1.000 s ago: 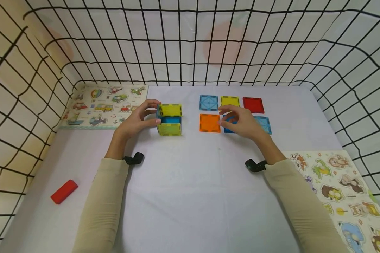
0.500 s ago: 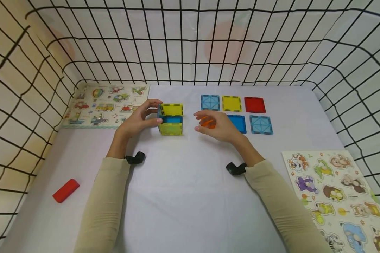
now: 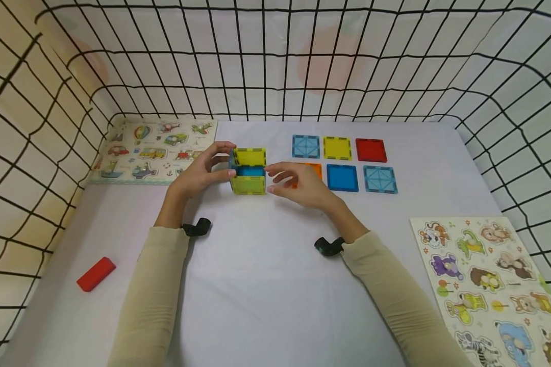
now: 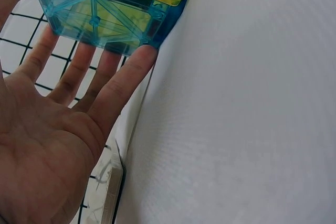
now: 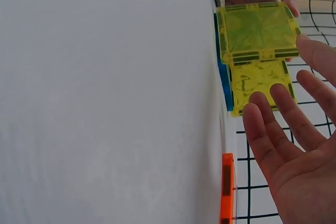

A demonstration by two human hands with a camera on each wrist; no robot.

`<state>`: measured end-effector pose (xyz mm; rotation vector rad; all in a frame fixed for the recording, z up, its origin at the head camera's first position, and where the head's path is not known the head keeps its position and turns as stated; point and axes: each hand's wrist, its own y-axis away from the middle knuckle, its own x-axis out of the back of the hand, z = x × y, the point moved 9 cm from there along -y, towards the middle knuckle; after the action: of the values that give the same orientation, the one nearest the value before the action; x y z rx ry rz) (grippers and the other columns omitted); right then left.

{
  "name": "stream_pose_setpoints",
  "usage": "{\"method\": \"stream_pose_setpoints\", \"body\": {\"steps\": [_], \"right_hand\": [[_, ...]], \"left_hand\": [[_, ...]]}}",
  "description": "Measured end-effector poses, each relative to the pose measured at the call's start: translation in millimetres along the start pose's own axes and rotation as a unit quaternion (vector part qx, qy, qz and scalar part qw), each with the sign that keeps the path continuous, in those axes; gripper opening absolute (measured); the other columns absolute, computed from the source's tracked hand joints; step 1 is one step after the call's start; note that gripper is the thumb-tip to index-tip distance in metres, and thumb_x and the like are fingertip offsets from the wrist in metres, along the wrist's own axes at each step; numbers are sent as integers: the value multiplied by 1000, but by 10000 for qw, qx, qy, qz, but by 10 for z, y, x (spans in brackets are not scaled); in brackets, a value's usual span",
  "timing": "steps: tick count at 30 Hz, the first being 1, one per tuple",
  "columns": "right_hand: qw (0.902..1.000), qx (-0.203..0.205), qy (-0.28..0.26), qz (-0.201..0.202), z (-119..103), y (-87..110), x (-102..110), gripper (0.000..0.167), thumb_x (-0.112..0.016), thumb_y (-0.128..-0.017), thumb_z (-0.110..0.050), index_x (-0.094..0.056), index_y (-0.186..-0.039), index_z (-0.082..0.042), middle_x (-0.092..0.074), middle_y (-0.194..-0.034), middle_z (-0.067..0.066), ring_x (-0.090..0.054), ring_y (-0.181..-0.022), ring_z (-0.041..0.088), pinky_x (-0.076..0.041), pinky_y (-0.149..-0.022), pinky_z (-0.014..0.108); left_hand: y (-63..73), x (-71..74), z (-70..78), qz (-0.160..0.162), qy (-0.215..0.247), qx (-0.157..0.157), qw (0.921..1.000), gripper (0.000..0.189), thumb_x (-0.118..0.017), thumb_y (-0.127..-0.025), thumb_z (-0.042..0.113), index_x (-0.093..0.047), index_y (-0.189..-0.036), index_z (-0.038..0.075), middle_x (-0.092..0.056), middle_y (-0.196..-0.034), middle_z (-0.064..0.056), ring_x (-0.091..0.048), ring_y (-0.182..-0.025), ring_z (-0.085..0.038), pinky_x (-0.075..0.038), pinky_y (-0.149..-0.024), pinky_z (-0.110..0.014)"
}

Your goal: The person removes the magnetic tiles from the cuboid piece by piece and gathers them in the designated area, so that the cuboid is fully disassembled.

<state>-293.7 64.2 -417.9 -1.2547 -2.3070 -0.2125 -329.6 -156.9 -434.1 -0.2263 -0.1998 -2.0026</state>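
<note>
Magnetic tiles form a box: a near yellow tile (image 3: 250, 186), a far yellow tile (image 3: 250, 157), a blue base tile (image 3: 250, 171) and a light-blue side tile (image 4: 94, 19). Its right side and top have no tile. My left hand (image 3: 198, 174) touches the light-blue side with its fingertips, fingers fairly straight in the left wrist view. At the box's right side is my right hand (image 3: 304, 186), fingers loosely spread, with nothing held; whether a fingertip touches the box I cannot tell. It partly covers an orange tile (image 3: 317, 171).
Lying flat to the right are another blue tile (image 3: 342, 178), two light-blue tiles, a yellow tile (image 3: 337, 148) and a red tile (image 3: 371, 150). A vehicle puzzle board (image 3: 156, 168) is back left, an animal board (image 3: 482, 270) front right. A red block (image 3: 96, 274) lies left. Black wire mesh surrounds the table.
My right hand has moved left from over the flat tiles to the right side of the box, uncovering the blue and yellow tiles. The left hand stays at the box.
</note>
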Motion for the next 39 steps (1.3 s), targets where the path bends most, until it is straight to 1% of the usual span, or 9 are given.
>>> {"method": "stream_pose_setpoints", "body": {"steps": [10, 14, 17, 21, 27, 34, 39], "right_hand": [[9998, 9, -143, -98, -43, -58, -140, 47, -75, -96, -27, -63, -139, -10, -66, -136, 7, -66, -118, 25, -57, -101, 40], [9999, 27, -103, -101, -65, -86, -189, 46, -74, -97, -26, -64, -139, -11, -65, -138, 7, -66, -117, 24, -57, -101, 39], [9999, 13, -72, -94, -74, -110, -221, 44, -75, -96, -26, -65, -138, -15, -65, -138, 5, -66, -115, 23, -57, -100, 37], [10000, -3, -26, -70, -80, -139, -250, 41, -75, -96, -26, -67, -136, -18, -66, -136, 3, -64, -112, 21, -58, -98, 35], [10000, -10, 55, -39, -74, -178, -282, 40, -74, -97, -30, -68, -135, -18, -68, -132, 2, -61, -109, 20, -58, -94, 34], [9998, -26, 171, 77, -71, -207, -299, 34, -71, -99, -28, -71, -130, -14, -71, -122, 4, -59, -102, 20, -57, -89, 33], [9999, -27, 72, 141, -78, -210, -292, 28, -69, -101, -26, -75, -124, -11, -74, -116, 4, -61, -99, 20, -57, -88, 34]], "left_hand": [[3, -9, 21, -9, 46, -25, 10000, 64, -76, -92, 18, -45, -148, 20, -42, -150, -7, -38, -145, -31, -30, -122, -58], [8, -13, 30, -3, 8, -35, 10000, 64, -76, -92, 18, -44, -148, 21, -42, -151, -7, -38, -145, -31, -30, -122, -59], [9, -10, 29, 7, -9, -32, 10000, 64, -76, -92, 18, -44, -148, 21, -41, -151, -7, -38, -145, -32, -30, -122, -59], [4, -8, 24, 16, -24, -27, 10000, 64, -76, -92, 19, -45, -148, 21, -42, -151, -7, -38, -145, -32, -30, -122, -59], [-1, -17, 29, 5, -2, -45, 10000, 65, -77, -92, 18, -45, -148, 19, -42, -150, -7, -39, -145, -32, -30, -122, -59], [-1, -18, 26, 3, 2, -31, 10000, 64, -77, -92, 19, -45, -147, 21, -43, -150, -6, -38, -145, -31, -29, -122, -59], [5, -16, 28, -31, 43, -56, 10000, 64, -76, -92, 17, -45, -148, 20, -43, -150, -6, -38, -145, -31, -30, -122, -59]]}}
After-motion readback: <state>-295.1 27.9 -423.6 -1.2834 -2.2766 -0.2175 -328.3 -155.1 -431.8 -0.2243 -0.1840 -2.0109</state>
